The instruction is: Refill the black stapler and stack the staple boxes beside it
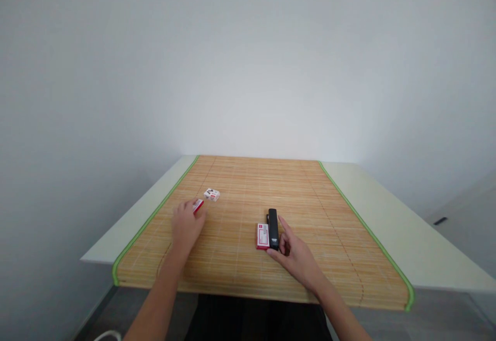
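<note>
Two hands (pixel 186 227) (pixel 296 256), one stapler (pixel 273 228), perhaps three boxes (pixel 262 236)

obstacles: white box (pixel 212 195), red box (pixel 262 236), black stapler (pixel 273 229) | free: far and right bamboo mat (pixel 310 196)

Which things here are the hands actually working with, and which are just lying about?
In hand:
- left hand on a small red-and-white box
- right hand at the black stapler
- red-and-white box touching the stapler's left side

Lying about:
- small white box, untouched
- bamboo mat
- white table
</note>
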Motion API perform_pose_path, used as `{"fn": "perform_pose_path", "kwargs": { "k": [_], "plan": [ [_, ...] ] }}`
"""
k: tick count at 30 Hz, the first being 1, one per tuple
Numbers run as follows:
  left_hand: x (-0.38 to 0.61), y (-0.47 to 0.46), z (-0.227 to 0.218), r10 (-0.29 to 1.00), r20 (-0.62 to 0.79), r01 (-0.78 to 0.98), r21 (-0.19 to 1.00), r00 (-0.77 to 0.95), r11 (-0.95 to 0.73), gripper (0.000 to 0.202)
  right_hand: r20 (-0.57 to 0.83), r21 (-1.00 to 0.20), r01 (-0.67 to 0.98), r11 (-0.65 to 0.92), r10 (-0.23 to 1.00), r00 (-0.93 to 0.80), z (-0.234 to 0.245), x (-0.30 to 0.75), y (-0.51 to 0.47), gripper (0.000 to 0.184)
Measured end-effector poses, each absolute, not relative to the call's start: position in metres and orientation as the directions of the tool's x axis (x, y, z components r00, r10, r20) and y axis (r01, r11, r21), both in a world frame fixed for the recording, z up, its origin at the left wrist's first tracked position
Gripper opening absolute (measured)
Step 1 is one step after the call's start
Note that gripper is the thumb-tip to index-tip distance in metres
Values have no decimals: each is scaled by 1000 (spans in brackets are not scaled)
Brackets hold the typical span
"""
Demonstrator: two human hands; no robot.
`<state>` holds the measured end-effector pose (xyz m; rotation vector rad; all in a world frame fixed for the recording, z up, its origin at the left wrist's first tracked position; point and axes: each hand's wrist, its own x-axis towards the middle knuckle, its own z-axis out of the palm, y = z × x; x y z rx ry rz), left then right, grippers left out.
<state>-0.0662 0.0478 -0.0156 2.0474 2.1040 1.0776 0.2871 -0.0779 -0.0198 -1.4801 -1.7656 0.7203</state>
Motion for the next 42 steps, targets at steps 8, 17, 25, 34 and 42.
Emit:
{"fn": "perform_pose_path", "kwargs": {
  "k": [8, 17, 25, 34, 42],
  "plan": [
    [-109, 68, -21, 969, 241, 917, 396, -59, -43, 50, 172, -797, 572, 193, 981, -92, -22, 287, -77, 94],
    [-41, 16, 4, 929, 9, 652, 710, 370, -266, 57, 184, -763, 608, 218, 976, -119, -18, 287, -78, 93],
    [15, -6, 30, 887, 177, 548, 729, 427, -409, 57, 182, -741, 635, 217, 976, -121, -22, 287, -77, 92],
    [49, -7, 29, 804, 189, 441, 755, 564, -486, 63, 198, -747, 623, 233, 972, -127, -21, 287, -77, 92],
    [50, -7, 20, 805, 166, 388, 809, 570, -441, 60, 190, -750, 623, 221, 975, -117, -17, 285, -78, 92]
  ]
}}
